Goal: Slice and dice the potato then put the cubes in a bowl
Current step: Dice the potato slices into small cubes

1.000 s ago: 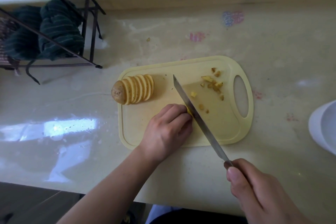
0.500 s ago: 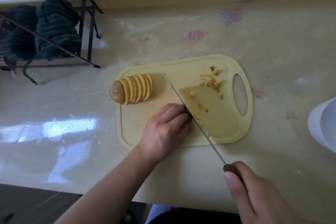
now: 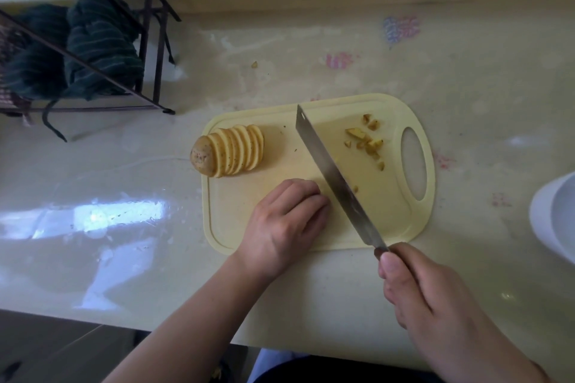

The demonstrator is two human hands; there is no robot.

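Knife (image 3: pixel 334 177) in the right hand (image 3: pixel 435 308), gripped at the handle, blade beside the curled left hand (image 3: pixel 286 224). What that hand holds is hidden; best tuck the knuckles and cut straight down on the board (image 3: pixel 236 205).

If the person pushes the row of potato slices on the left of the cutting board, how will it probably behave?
The potato slices lean on each other like fallen dominoes, so a push would likely fan them apart rather than move them as one. Their cut faces look moist, so they may slide easily on the smooth cutting board. The rounded end piece might roll.
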